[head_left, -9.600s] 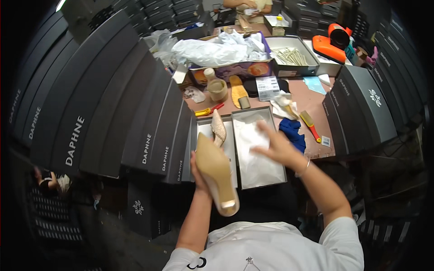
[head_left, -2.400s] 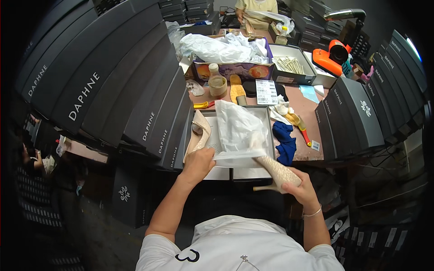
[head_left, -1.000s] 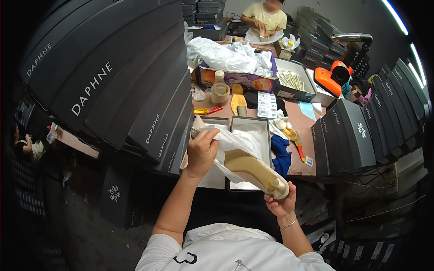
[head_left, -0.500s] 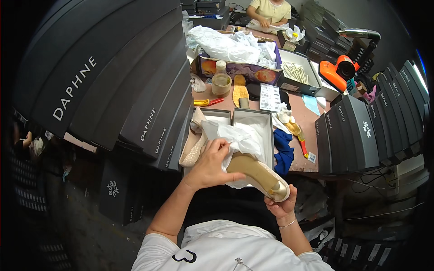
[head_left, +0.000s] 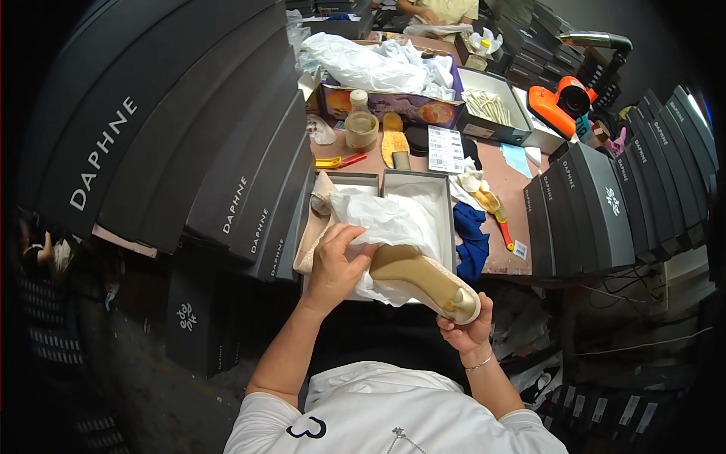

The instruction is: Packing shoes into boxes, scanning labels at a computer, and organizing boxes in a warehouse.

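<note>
Grips the heel end of a high-heeled shoe (head_left: 412,274) in the right hand (head_left: 466,325), with fingers curled beneath the rounded back. Holds it sole up and slanting above two cardboard trays, showing a smooth tan sole, a glossy gold-toned heel and a narrow, glittery edge. Pinches crumpled, thin white tissue paper (head_left: 393,216) in the left hand (head_left: 336,265), between thumb and fingers beside the sole, with the toe hidden in the folds. Has, just left of that hand, a second shoe (head_left: 304,246), pale and grainy with sparkle, at the dark-rimmed left tray (head_left: 352,180). Keeps more creased paper in the right tray (head_left: 449,219). Shows farther right, on the flat pinkish worktop (head_left: 508,181), a rumpled blue cloth (head_left: 471,242) and a brush (head_left: 505,233) with a red-and-yellow handle. Displays beyond these a squat, translucent jar (head_left: 361,130), a flat, sole-shaped tan piece (head_left: 392,136) and a purple carton (head_left: 389,106) heaped with wrinkled white sheeting (head_left: 363,64).
</note>
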`<state>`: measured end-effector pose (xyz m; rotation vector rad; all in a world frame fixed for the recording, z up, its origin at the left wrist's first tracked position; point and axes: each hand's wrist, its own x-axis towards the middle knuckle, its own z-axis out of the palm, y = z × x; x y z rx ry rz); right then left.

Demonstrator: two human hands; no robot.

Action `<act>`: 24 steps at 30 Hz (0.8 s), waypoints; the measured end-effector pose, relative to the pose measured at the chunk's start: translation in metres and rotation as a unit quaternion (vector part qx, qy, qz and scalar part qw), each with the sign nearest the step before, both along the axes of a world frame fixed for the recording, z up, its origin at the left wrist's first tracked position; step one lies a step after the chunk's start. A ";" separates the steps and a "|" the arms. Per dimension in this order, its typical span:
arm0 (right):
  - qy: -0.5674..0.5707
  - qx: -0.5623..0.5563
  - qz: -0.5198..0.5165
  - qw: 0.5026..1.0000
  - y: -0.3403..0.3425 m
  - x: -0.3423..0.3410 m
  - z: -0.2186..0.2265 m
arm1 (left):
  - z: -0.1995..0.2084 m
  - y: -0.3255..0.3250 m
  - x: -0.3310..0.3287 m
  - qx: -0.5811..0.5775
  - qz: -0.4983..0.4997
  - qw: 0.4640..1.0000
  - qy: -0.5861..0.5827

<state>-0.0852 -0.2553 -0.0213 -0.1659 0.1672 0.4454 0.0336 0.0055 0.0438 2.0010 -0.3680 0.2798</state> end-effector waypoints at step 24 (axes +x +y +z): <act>-0.131 -0.364 -0.162 0.908 0.072 0.027 0.051 | 0.020 -0.054 -0.058 -0.041 -0.222 0.920 -0.319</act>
